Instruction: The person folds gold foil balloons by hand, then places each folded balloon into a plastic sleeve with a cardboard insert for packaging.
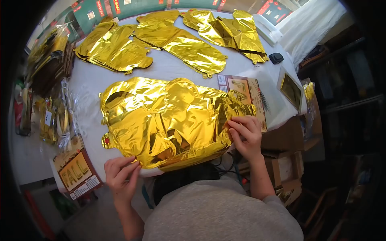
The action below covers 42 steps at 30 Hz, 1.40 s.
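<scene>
A flat gold foil balloon (161,116) lies across the near side of the white-covered table, its shiny surface creased. My left hand (120,174) pinches its near left edge between thumb and fingers. At the other end, my right hand (247,134) has its fingers closed on the right edge. A small red spot shows on a tab at the balloon's left side. Beyond it lie three more flat gold foil pieces, one at left (114,46), one in the middle (181,42) and one at right (229,32).
A printed card reading FALL (76,172) sits at the table's left corner; a similar card (237,82) is partly under the balloon. Packaged foil items (48,60) pile up at left. A small black object (276,58) rests at right, above cardboard boxes (287,168).
</scene>
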### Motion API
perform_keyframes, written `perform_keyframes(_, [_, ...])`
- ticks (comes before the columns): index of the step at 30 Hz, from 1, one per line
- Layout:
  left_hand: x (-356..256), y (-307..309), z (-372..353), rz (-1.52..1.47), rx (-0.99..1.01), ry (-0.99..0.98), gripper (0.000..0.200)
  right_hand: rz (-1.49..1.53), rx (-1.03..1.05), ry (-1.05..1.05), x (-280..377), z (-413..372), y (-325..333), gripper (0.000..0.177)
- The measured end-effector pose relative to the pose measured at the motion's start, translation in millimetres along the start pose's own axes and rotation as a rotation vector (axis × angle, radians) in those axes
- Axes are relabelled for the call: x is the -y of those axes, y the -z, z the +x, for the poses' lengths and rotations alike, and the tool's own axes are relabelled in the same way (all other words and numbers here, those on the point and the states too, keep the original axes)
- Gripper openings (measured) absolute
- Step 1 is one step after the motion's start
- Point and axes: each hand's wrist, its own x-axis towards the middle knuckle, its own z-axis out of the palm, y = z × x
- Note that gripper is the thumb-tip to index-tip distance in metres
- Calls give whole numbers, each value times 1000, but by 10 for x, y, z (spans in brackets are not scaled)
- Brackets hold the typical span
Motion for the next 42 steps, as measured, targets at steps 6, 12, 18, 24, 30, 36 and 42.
perform_keyframes(6, [1,-18,-13,-12,-31,19,22,-1,-91,-296,-257,101,77,37])
perform_keyframes(12, [25,-8,-19,9,-24,-30,23,13,-19,-384,-354,143,114,30])
perform_keyframes(18, [24,-15,-18,-5,-35,-26,22,135,-68,-441,-421,121,43,20])
perform_keyframes(24, [72,-24,-28,1,-46,-65,23,35,-166,-356,-293,178,47,15])
perform_keyframes(30, [68,-3,-27,-35,-44,-92,27,-53,-169,-276,-252,342,50,18])
perform_keyframes(36, [100,-20,-62,18,-34,-88,26,-104,-115,-295,-264,370,-20,20])
perform_keyframes(42, [94,-23,-61,41,-38,-73,25,-78,-96,-252,-328,328,1,21])
